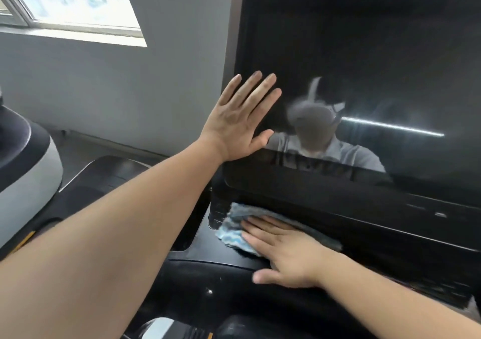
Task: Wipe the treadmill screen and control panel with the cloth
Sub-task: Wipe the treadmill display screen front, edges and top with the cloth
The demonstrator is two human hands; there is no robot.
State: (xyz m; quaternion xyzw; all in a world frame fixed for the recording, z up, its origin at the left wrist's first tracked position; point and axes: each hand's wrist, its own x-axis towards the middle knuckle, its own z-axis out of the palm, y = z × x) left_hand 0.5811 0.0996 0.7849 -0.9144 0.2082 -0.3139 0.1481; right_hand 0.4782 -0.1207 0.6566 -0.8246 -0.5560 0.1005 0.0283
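The treadmill's big black screen (364,52) fills the upper right and mirrors a person. My left hand (240,116) lies flat with straight fingers against the screen's lower left edge. Below the screen runs the dark control panel (377,224). A blue and grey cloth (233,230) lies bunched on the panel's left end. My right hand (283,252) presses down on the cloth with flat fingers, its thumb spread toward me. Part of the cloth is hidden under that hand.
A grey wall (130,83) and a bright window (78,8) stand to the left. Another machine's white and black housing (23,161) sits at the far left. A dark treadmill deck (109,180) lies beyond my left forearm.
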